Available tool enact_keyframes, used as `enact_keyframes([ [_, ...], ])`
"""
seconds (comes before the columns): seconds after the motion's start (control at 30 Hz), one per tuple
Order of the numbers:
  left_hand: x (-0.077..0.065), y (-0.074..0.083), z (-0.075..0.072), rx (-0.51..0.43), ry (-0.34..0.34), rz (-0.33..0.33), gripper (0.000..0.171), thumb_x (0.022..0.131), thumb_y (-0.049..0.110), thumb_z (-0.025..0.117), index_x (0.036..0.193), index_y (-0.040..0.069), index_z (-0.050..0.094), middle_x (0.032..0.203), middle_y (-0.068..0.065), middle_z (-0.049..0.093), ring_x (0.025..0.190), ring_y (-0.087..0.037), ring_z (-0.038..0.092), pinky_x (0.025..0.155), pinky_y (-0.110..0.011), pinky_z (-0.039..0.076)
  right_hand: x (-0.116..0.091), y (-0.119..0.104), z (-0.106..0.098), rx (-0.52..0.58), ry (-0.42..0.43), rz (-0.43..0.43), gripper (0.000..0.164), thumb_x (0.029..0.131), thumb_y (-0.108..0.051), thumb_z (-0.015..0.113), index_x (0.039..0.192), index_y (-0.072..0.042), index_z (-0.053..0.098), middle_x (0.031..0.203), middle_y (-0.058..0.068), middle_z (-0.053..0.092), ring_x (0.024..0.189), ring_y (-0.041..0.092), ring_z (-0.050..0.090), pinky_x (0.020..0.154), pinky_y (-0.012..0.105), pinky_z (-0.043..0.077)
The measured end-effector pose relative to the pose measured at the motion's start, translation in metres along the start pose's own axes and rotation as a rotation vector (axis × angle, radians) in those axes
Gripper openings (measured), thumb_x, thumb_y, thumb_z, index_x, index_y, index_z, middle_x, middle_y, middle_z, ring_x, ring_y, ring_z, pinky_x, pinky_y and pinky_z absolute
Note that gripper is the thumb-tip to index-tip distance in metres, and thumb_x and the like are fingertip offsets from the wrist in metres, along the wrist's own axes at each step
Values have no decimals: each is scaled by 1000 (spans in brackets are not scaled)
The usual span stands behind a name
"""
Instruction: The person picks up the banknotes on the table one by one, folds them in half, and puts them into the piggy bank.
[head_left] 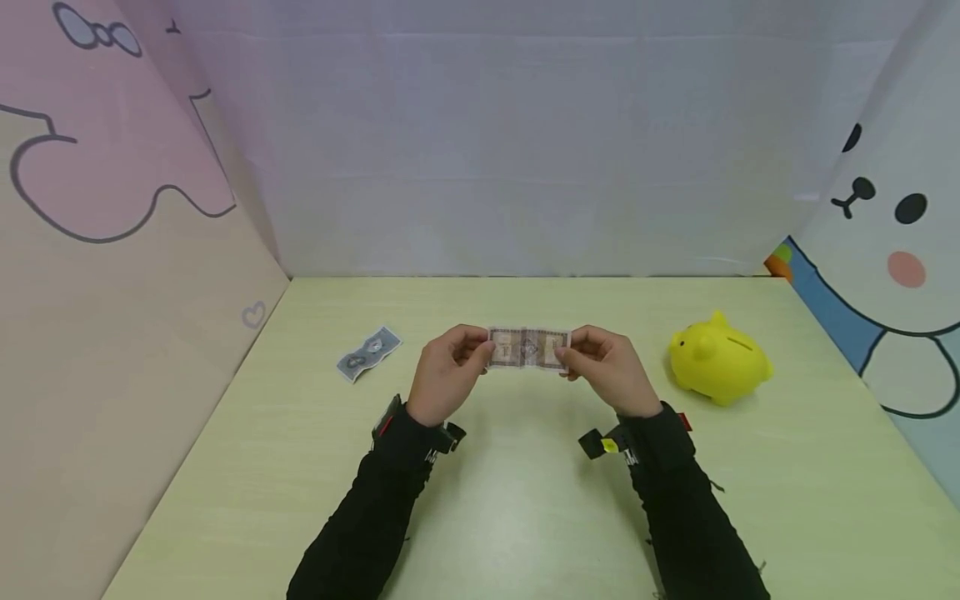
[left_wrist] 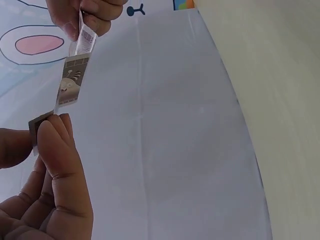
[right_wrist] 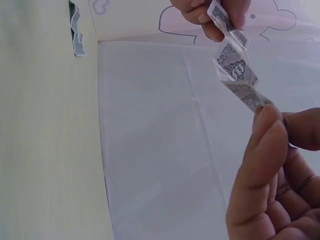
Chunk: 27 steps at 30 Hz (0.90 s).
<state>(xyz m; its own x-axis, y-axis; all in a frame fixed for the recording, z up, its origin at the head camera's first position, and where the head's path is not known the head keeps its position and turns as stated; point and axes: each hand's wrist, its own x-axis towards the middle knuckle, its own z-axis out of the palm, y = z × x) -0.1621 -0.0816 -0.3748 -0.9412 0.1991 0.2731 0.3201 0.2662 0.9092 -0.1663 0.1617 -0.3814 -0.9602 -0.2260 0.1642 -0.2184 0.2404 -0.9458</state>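
A creased brown banknote (head_left: 529, 348) is stretched between both hands above the table. My left hand (head_left: 447, 372) pinches its left end between thumb and fingers, while the right hand (head_left: 611, 368) pinches the right end the same way. Fold lines split the note into panels, and the left wrist view shows the banknote (left_wrist: 71, 82) bent zigzag along them. In the right wrist view the same note (right_wrist: 235, 65) rises from the right fingertips to the left hand (right_wrist: 210, 15).
Left of the hands, a crumpled blue-grey banknote (head_left: 368, 354) lies on the pale table (head_left: 525, 500). A yellow piggy bank (head_left: 720, 358) with a slot on top stands to the right. A white sheet (head_left: 525, 150) hangs at the back, with cartoon-printed panels on both sides.
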Motion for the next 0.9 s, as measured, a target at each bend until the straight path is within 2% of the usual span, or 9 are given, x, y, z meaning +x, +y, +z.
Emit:
enact_keyframes([
  [0.17, -1, 6, -1, -8, -5, 9, 23, 98, 12, 60, 117, 1, 64, 99, -16, 67, 82, -21, 63, 76, -29, 55, -1, -3, 2, 5, 14, 5, 15, 96, -9, 62, 101, 5, 62, 88, 22, 65, 68, 9, 65, 68, 29, 59],
  [0.37, -6, 13, -3, -69, -44, 43, 26, 100, 15, 58, 121, 3, 63, 105, -16, 66, 90, -23, 64, 83, -30, 56, -2, -6, 2, 27, 9, 2, 15, 96, -9, 62, 101, 5, 62, 87, 19, 65, 68, 10, 65, 68, 28, 59],
  [0.5, -7, 17, -5, -88, -48, 59, 24, 99, 14, 58, 120, 2, 65, 106, -17, 67, 90, -22, 65, 82, -30, 57, -2, -7, 2, 42, 8, 6, 16, 96, -9, 62, 102, 5, 62, 87, 17, 66, 69, 9, 66, 68, 28, 59],
  [0.7, -6, 19, -4, -92, -54, 86, 22, 98, 10, 58, 117, 0, 67, 105, -19, 68, 89, -23, 66, 79, -29, 57, -1, -9, 4, 51, 8, 21, 18, 96, -10, 62, 104, 6, 63, 84, 1, 67, 68, 13, 65, 67, 26, 58],
  [0.9, -6, 18, -3, -75, -60, 97, 23, 97, 10, 61, 117, 2, 67, 108, -17, 69, 92, -26, 67, 80, -29, 57, -1, -11, 8, 53, 5, 34, 19, 96, -10, 63, 105, 6, 63, 91, 7, 67, 70, 19, 65, 68, 27, 59],
])
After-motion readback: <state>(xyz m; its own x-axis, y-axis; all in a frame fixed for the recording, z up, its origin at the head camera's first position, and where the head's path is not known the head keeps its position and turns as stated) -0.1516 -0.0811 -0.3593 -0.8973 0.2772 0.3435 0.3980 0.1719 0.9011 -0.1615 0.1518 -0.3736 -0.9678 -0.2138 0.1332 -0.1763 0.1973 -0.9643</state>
